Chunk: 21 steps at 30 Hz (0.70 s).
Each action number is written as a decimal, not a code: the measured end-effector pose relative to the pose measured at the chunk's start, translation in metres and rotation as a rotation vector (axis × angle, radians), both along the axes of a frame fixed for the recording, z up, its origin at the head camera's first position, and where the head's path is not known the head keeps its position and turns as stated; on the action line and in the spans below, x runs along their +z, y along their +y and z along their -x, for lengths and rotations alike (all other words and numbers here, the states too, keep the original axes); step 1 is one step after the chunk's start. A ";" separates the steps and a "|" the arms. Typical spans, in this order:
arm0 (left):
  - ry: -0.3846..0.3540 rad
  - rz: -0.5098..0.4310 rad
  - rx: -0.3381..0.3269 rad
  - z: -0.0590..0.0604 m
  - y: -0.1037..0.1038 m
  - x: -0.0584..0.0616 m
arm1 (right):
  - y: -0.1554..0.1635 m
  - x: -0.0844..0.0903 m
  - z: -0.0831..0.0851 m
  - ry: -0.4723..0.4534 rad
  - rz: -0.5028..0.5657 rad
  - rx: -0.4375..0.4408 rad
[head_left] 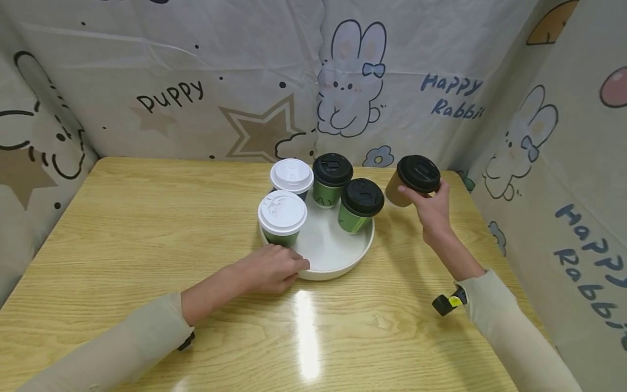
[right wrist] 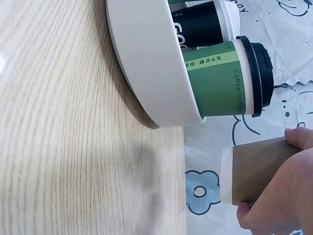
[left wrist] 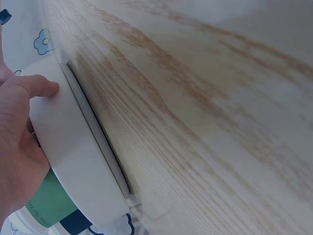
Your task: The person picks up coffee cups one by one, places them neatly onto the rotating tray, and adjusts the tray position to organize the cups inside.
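Both arms in long beige sleeves, left sleeve (head_left: 122,348) and right sleeve (head_left: 509,326), cuffs pushed up past the wrists. Small black device with a yellow spot (head_left: 448,302) strapped at the right cuff. Dark strap bit (head_left: 186,341) at the left cuff. Hands bare.

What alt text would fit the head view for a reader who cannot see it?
A person's right hand holds a tilted brown paper cup with a black lid just right of a white round tray, while the left hand touches the tray's near rim. Four lidded cups stand in the tray, two white-lidded and two black-lidded, on a wooden table.
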<state>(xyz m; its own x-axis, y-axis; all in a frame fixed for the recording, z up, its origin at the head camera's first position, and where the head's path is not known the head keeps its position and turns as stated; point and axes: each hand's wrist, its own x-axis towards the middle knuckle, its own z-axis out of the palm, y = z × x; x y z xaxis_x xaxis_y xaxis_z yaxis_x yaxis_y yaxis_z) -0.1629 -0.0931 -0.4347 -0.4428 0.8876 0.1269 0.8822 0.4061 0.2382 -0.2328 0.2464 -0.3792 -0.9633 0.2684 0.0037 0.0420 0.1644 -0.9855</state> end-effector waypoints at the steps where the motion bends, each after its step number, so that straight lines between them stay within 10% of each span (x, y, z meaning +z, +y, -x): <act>1: 0.000 0.001 -0.001 0.000 0.000 0.000 | 0.000 0.001 -0.002 0.001 0.003 -0.001; 21: -0.013 0.004 0.008 0.000 0.002 0.001 | -0.009 0.011 -0.049 0.038 0.006 0.081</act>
<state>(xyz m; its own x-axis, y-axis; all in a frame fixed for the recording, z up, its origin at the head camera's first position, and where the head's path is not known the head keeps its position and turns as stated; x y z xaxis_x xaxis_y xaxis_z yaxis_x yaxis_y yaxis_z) -0.1632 -0.0916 -0.4342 -0.4516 0.8844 0.1175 0.8757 0.4141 0.2484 -0.1837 0.2377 -0.3681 -0.9811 0.1896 0.0396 -0.0089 0.1601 -0.9871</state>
